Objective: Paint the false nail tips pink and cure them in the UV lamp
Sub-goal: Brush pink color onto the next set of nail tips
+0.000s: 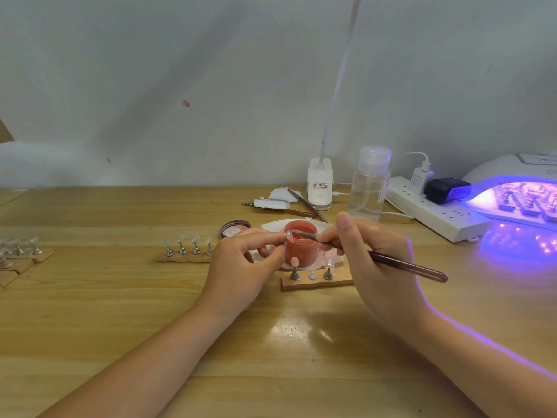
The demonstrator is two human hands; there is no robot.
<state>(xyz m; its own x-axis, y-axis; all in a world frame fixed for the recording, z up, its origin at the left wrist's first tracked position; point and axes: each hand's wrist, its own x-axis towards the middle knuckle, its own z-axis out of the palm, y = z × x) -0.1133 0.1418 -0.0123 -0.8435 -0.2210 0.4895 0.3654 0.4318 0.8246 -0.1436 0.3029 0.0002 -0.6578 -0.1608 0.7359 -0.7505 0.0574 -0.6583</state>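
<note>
Painting is judged to be partly done, with a good share left. A single nail tip on its small metal stand [287, 236] is pinched by the left hand [244, 263] over the open jar of pink gel [300, 241], while a brush [373, 254] is gripped like a pen by the right hand [373, 257], its bristle end laid against the tip. Just in front of the jar lies a small holder strip [316, 280], on which one pink-coated tip [294, 262], a bare magnet spot and one seemingly clear tip are seen; the bare spot is presumably where the held stand belongs. A second strip with four uncoated tips [187, 247] is set to the left on the bench [120, 297], and more clear tips [18, 248] are gathered at the far left edge. At the right, the UV lamp [518, 188] is lit violet, and several strips are seen inside it, so curing of one batch appears to be under way. The jar's lid [235, 228] lies behind the left hand. Left to be done, by this reading: the held tip, its neighbour, both waiting groups, and their curing.
</note>
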